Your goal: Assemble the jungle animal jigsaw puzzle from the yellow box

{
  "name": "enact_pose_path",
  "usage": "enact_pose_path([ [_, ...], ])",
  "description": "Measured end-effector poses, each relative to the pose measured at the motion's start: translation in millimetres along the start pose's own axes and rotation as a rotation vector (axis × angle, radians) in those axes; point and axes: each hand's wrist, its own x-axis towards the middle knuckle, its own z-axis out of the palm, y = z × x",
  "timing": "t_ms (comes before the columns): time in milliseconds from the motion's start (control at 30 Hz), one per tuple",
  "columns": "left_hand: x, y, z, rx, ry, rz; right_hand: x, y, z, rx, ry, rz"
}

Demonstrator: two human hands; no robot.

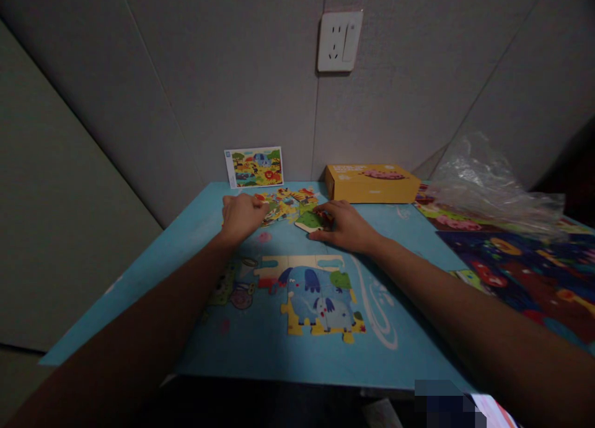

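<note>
Hands reach to the far part of the blue surface point(195, 242). The left hand point(240, 216) rests, fingers curled, on the edge of a heap of loose puzzle pieces point(288, 204); whether it grips one I cannot tell. The right hand point(346, 227) pinches a green puzzle piece point(308, 220) just beside that heap. Nearer the person lies a partly joined elephant puzzle point(316, 301). A reference picture card point(253, 166) leans on the wall, a yellow box point(372, 183) to its right, a crumpled plastic bag point(483, 180) beyond.
</note>
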Motion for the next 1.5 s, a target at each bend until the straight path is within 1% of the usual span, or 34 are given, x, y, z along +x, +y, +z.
enact_pose_path([
  [67, -0.1, -3.4, 0.2, 0.147, -0.013, -0.042, 0.9, 1.6, 0.9, -0.028, -0.04, 0.004],
  [133, -1.5, -2.5, 1.1, 0.231, 0.003, -0.048, 1.8, 2.3, 1.4, -0.034, -0.045, -0.008],
  [167, -2.3, -0.8, 1.5, 0.252, -0.001, -0.015, 2.2, 2.2, 1.4, -0.031, -0.044, -0.017],
  [233, -4.4, 4.2, 2.4, 0.242, -0.037, 0.106, 2.4, 0.9, 0.9, -0.016, -0.038, -0.021],
  [300, -7.6, 9.7, 3.3, 0.17, -0.1, 0.247, 2.2, -1.5, -0.3, -0.005, -0.023, -0.004],
  [367, -11.9, 14.4, 4.5, 0.097, -0.186, 0.354, 1.6, -4.1, -1.6, -0.001, -0.012, 0.014],
  [467, -18.1, 18.9, 6.3, 0.055, -0.326, 0.454, 1.2, -6.3, -2.7, 0.005, 0.005, 0.01],
  [533, -20.7, 20.3, 6.7, 0.051, -0.374, 0.48, 1.5, -6.4, -2.5, 0.005, 0.045, -0.004],
  [700, -23.1, 22.2, 5.1, 0.02, -0.397, 0.442, 2.2, -5.2, -1.8, 0.076, 0.175, -0.008],
  [800, -22.7, 22.4, 5.8, -0.078, -0.354, 0.401, 1.2, -7.3, -3.5, 0.171, 0.223, -0.012],
  [867, -21.0, 22.0, 7.1, -0.175, -0.284, 0.385, 0.2, -10.5, -5.0, 0.242, 0.184, -0.02],
  [967, -17.5, 21.7, 7.9, -0.316, -0.19, 0.404, -0.7, -15.9, -5.7, 0.354, 0.07, -0.037],
  [1033, -16.4, 22.6, 6.5, -0.37, -0.158, 0.429, -1.0, -18.3, -5.1, 0.382, 0.073, -0.036],
  [1100, -17.3, 24.8, 4.1, -0.395, -0.149, 0.445, -1.3, -19.4, -4.1, 0.378, 0.128, -0.031],
  [1167, -19.5, 27.3, 2.1, -0.418, -0.173, 0.452, -1.8, -20.2, -3.3, 0.378, 0.166, -0.042],
  [1267, -22.2, 29.4, 2.0, -0.455, -0.212, 0.449, -2.4, -21.9, -2.3, 0.381, 0.145, -0.08],
  [1333, -22.4, 29.1, 3.2, -0.454, -0.219, 0.439, -2.2, -22.8, -1.4, 0.419, 0.124, -0.038],
  [1433, -21.3, 28.3, 4.2, -0.42, -0.24, 0.421, -1.0, -22.7, -0.4, 0.599, 0.116, 0.129],
  [1500, -20.7, 28.8, 3.6, -0.436, -0.245, 0.392, -0.7, -22.1, -0.7, 0.727, 0.068, 0.216],
])
